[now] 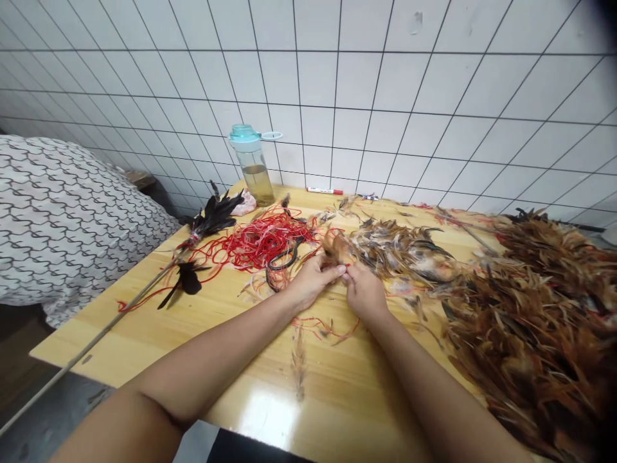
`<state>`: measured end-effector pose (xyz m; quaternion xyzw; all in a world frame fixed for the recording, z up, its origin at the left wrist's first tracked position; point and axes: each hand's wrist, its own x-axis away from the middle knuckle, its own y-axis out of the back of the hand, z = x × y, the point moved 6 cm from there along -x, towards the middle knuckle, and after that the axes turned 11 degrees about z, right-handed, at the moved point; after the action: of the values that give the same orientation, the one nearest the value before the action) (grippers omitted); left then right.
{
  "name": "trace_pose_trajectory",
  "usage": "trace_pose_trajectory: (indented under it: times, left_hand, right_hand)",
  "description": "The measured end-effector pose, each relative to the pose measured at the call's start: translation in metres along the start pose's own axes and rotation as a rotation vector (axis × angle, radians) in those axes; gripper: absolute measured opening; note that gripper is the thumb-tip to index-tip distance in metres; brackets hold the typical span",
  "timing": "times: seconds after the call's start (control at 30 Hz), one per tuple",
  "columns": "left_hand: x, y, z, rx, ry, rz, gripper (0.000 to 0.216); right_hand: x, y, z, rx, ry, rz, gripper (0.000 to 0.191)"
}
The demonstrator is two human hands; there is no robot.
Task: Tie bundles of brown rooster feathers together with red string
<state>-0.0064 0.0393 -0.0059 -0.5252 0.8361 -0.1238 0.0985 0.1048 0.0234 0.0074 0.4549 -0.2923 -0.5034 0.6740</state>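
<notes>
In the middle of the table, my left hand (313,278) is closed on a small bunch of brown feathers (336,247), tips pointing up and away. My right hand (365,289) meets it, thumb and fingertips pinched at the base of the bunch, where a bit of red string (348,265) shows. More of that string curls on the wood beneath both hands. Just left of my left hand are a black-handled loop (285,256) and a tangled heap of red string (270,238). A pile of loose brown and pale feathers (395,247) spreads beyond my right hand.
Large brown feather bundles (535,334) cover the table's right side. At left, a long stick (106,329) with black feathers (212,215) tied on overhangs the edge. A water bottle (258,180) and a marker (324,191) stand and lie near the tiled wall (366,83). Patterned cloth (72,206) bulges beside the table.
</notes>
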Motion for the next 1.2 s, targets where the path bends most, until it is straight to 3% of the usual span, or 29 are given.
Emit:
trace_pose_trajectory:
  times: [0.23,0.37,0.57,0.67,0.8,0.97,1.1,1.2]
  left_hand:
    - [-0.001,0.006,-0.006,-0.246,-0.03,-0.07,0.034]
    - [-0.003,0.011,-0.007,-0.405,-0.084,-0.075,0.031]
    - [-0.001,0.018,-0.015,-0.587,-0.177,-0.102,0.029]
    - [0.002,0.017,-0.02,-0.745,-0.134,-0.11,0.031]
    - [0.005,0.012,-0.024,-0.924,-0.106,-0.077,0.03]
    - [0.004,0.014,-0.022,-1.018,-0.105,-0.058,0.03]
    - [0.002,0.02,-0.018,-1.078,-0.064,-0.069,0.03]
    - [0.003,0.02,-0.018,-1.101,-0.045,-0.051,0.029]
  right_hand:
    - [0.003,0.0,0.005,0.114,-0.025,0.036,0.024]
    - [0.001,0.004,-0.001,0.055,0.0,-0.019,0.025]
    - [0.002,0.013,-0.019,-0.066,-0.078,-0.128,0.027]
    - [0.005,0.029,-0.016,-0.107,-0.084,-0.183,0.026]
    - [0.02,0.075,0.002,-0.092,-0.057,-0.269,0.024]
    - [0.082,0.15,-0.004,0.013,-0.078,-0.427,0.024]
    - [0.163,0.2,-0.05,0.06,-0.343,-0.564,0.024]
    - [0.227,0.227,-0.088,0.117,-0.592,-0.589,0.026]
